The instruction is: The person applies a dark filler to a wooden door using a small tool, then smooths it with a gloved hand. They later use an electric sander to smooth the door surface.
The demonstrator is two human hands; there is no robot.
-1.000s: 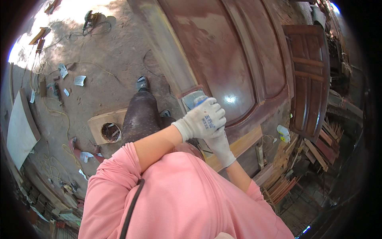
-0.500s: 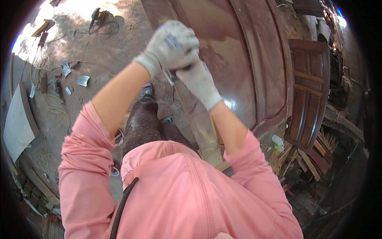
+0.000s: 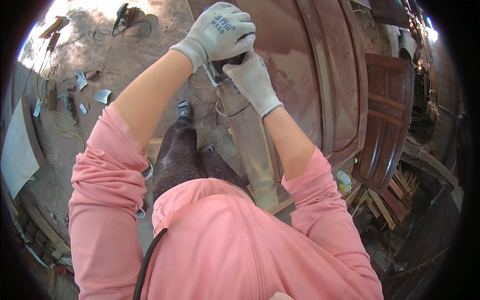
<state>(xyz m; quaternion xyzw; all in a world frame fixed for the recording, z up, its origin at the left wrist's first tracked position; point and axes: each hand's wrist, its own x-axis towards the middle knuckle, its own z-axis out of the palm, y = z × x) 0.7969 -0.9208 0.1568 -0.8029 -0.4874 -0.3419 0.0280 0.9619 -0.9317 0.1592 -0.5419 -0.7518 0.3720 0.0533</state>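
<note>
Both my hands wear white work gloves and are closed around a dark power sander with a flat metal base. My left hand wraps over its top at the far side. Nearer and to the right, my right hand grips its rear part. Much of the tool's body is hidden by the gloves. It rests at the left edge strip of a large brown wooden door lying flat. A dark cord loops from under my right hand across this strip.
A smaller panelled door leans at the right, near scrap wood and a white bottle. On the ground at left lie another power tool, a green tool, cords and paper sheets. A pale board stands far left.
Both hands and the sander have moved farther away along the door's left edge. The cord loop now shows below my right hand.
</note>
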